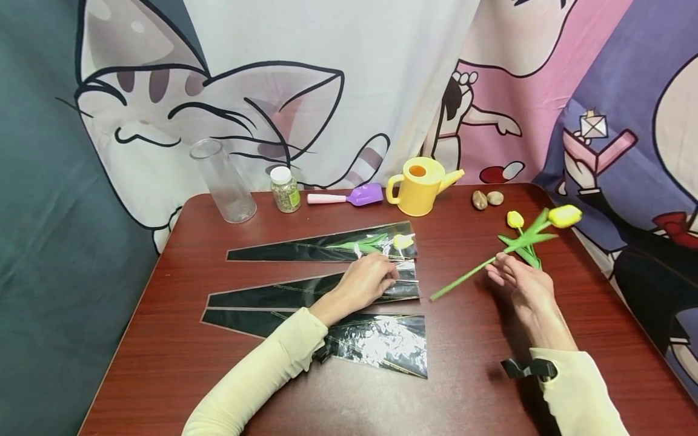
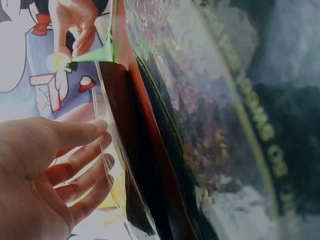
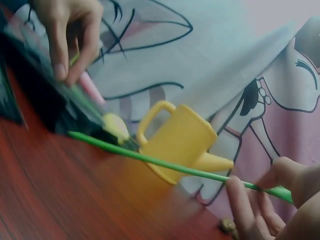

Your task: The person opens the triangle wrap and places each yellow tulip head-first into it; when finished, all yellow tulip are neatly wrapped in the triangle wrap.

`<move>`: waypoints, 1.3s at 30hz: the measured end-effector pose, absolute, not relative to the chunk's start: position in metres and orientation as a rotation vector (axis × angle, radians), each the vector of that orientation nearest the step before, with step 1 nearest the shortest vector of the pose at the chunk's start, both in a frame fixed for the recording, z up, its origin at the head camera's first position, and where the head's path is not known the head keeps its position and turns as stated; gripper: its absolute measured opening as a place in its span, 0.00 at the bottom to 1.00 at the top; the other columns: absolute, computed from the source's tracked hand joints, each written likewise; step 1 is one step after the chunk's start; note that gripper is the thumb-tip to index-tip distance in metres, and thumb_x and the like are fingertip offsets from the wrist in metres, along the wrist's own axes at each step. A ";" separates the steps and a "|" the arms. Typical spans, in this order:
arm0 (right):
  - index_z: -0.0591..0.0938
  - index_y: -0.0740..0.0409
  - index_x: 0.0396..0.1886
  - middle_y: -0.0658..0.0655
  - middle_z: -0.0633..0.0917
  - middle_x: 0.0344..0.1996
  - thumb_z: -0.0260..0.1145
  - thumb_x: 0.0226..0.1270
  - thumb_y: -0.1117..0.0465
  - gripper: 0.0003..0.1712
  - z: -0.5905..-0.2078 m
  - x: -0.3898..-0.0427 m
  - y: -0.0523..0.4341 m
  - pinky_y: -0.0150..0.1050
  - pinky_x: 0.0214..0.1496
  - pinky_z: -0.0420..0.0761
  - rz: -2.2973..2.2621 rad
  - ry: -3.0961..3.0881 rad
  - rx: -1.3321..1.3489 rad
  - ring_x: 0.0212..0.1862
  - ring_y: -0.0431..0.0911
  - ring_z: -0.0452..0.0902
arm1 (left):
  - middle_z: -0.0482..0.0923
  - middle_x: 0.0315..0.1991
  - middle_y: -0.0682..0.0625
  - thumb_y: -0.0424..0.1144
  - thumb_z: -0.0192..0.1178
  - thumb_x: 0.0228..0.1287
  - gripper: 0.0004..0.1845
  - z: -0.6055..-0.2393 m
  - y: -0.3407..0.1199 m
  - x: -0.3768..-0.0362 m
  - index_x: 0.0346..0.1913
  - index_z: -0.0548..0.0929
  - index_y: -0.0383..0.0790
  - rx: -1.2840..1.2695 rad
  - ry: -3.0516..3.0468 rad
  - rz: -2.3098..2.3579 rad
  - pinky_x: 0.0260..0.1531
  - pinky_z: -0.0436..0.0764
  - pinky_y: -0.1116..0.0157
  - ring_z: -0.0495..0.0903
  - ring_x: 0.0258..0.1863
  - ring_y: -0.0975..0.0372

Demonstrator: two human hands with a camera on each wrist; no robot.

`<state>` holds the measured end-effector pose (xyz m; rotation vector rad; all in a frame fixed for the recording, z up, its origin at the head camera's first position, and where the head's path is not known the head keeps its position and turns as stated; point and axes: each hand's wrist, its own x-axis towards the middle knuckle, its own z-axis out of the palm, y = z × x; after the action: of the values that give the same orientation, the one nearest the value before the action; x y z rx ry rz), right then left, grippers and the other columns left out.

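Note:
My left hand (image 1: 364,281) is over the wide end of the middle plastic flower sleeve (image 1: 294,293), its thumb and fingers pinching the clear film edge (image 2: 116,150). Between the fingers of my right hand (image 1: 526,287) is the green stem of a yellow tulip (image 1: 525,240); its bloom points up and right, and the bare stem end slants toward the sleeves. The far sleeve (image 1: 294,248) has another yellow tulip (image 1: 403,241) inside. Nearest me lies a third sleeve (image 1: 382,345), partly covered by my left forearm.
One more tulip (image 1: 515,220) lies behind my right hand. Along the back edge stand a clear vase (image 1: 231,194), a lidded jar (image 1: 286,192), a purple shovel (image 1: 364,194), a yellow watering can (image 1: 418,189) and two stones (image 1: 479,200). A printed curtain (image 1: 338,36) hangs behind the table.

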<state>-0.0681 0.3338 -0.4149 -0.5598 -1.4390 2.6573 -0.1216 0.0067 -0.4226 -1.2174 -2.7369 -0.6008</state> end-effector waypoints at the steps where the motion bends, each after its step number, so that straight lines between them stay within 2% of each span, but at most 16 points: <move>1: 0.87 0.67 0.31 0.62 0.87 0.29 0.62 0.66 0.74 0.08 -0.415 -0.068 0.332 0.43 0.42 0.83 2.652 -1.381 -0.584 0.35 0.51 0.87 | 0.81 0.36 0.59 0.40 0.67 0.63 0.02 -0.423 0.007 -0.121 0.36 0.88 0.50 -1.219 -2.733 -0.602 0.38 0.76 0.65 0.75 0.40 0.64; 7: 0.86 0.68 0.31 0.63 0.87 0.28 0.66 0.63 0.73 0.04 -0.414 -0.067 0.326 0.44 0.40 0.84 2.596 -1.212 -0.669 0.34 0.52 0.87 | 0.80 0.34 0.59 0.40 0.67 0.63 0.01 -0.421 0.007 -0.122 0.34 0.86 0.50 -1.212 -2.716 -0.609 0.38 0.76 0.67 0.75 0.38 0.65; 18: 0.88 0.65 0.31 0.60 0.88 0.30 0.68 0.63 0.72 0.04 -0.421 -0.060 0.317 0.44 0.40 0.84 2.593 -1.270 -0.737 0.34 0.50 0.87 | 0.81 0.37 0.58 0.40 0.68 0.62 0.02 -0.421 0.008 -0.121 0.37 0.88 0.49 -1.190 -2.692 -0.662 0.36 0.76 0.67 0.76 0.39 0.64; 24: 0.89 0.62 0.30 0.58 0.88 0.30 0.69 0.62 0.71 0.04 -0.427 -0.056 0.297 0.41 0.37 0.85 2.585 -1.320 -0.800 0.33 0.49 0.87 | 0.81 0.39 0.59 0.41 0.67 0.63 0.03 -0.419 0.008 -0.122 0.38 0.88 0.49 -1.191 -2.700 -0.662 0.37 0.76 0.67 0.75 0.40 0.65; 30: 0.90 0.59 0.30 0.55 0.88 0.31 0.72 0.61 0.68 0.03 -0.431 -0.054 0.269 0.36 0.31 0.84 2.590 -1.371 -0.907 0.32 0.46 0.87 | 0.80 0.37 0.60 0.42 0.67 0.64 0.02 -0.417 0.012 -0.123 0.38 0.87 0.50 -1.203 -2.682 -0.648 0.43 0.75 0.67 0.75 0.41 0.65; 39: 0.90 0.50 0.27 0.49 0.88 0.28 0.72 0.63 0.61 0.05 -0.430 -0.053 0.232 0.28 0.22 0.76 2.584 -1.571 -1.030 0.25 0.37 0.83 | 0.81 0.39 0.60 0.41 0.66 0.64 0.03 -0.414 0.016 -0.124 0.39 0.88 0.50 -1.211 -2.668 -0.632 0.45 0.76 0.66 0.76 0.44 0.65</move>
<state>-0.0527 0.2319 -0.4302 -1.0301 -1.5705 2.5844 -0.1239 0.0155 -0.4139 -1.2113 -2.6676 -0.6320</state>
